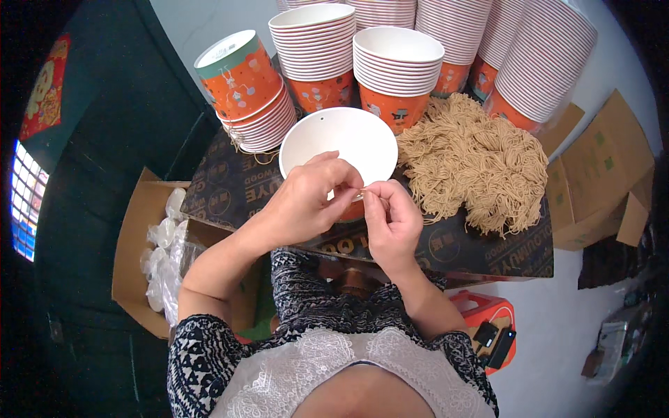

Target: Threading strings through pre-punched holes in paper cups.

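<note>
The left hand (306,202) and the right hand (391,217) met over the near rim of a white paper bowl (348,139), whose open mouth faced up toward the camera. Both hands were closed in a pinch, thumb against forefinger, on a thin tan string (363,188) that ran roughly left to right between the fingertips, just at the bowl's edge. The bowl sat on a dark printed board (237,195). A loose heap of tan strings (474,164) lay just right of the bowl. Stacks of orange-and-white paper bowls (397,70) stood behind it. A cardboard box of clear plastic lids (164,251) sat low to the left.
</note>
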A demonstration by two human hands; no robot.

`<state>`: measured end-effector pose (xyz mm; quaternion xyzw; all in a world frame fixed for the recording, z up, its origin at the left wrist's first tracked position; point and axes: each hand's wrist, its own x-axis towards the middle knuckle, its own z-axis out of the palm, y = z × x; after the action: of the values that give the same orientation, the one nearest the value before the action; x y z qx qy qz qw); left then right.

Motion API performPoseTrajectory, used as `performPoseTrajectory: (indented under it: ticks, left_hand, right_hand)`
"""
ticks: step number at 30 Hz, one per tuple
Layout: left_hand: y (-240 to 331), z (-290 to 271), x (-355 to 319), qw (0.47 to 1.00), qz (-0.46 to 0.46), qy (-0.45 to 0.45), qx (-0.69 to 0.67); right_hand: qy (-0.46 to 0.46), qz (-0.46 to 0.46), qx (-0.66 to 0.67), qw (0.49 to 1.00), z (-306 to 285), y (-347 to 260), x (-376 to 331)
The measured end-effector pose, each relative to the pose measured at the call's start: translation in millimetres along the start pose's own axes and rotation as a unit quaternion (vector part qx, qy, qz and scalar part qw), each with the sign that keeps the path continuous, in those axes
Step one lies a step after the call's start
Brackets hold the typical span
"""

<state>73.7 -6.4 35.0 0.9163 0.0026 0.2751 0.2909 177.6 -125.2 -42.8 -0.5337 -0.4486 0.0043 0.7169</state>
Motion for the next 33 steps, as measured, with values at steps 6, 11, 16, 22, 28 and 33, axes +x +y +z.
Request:
performPoseTrajectory:
  ticks: [6,11,16,22,28,33]
  left_hand:
    - [2,5,-3,0.999,-0.026,0.002,-0.032]
    - [2,-1,-3,0.998,0.036,-0.034,0.042]
    - [-2,6,-3,0.991,0.101,0.024,0.079]
    - [-2,5,-2,0.989,0.104,-0.003,0.103]
    - [-3,3,-2,0.998,0.045,0.003,0.037]
    - [4,-3,0,0.998,-0.045,-0.015,0.030]
  right_hand:
    - [0.010,0.101,0.127,0.987,1,-4,-6]
    - [0.002,0.169,0.193,0.967,-2,-8,-4]
    - [-0.003,0.196,0.227,0.954,-1,-10,-2]
    - [-0.017,0.179,0.161,0.970,-8,-8,1]
    - [-0.039,0.129,0.025,0.991,-22,-16,-5]
    - [-0.045,0.018,-0.072,0.996,-33,-17,-13]
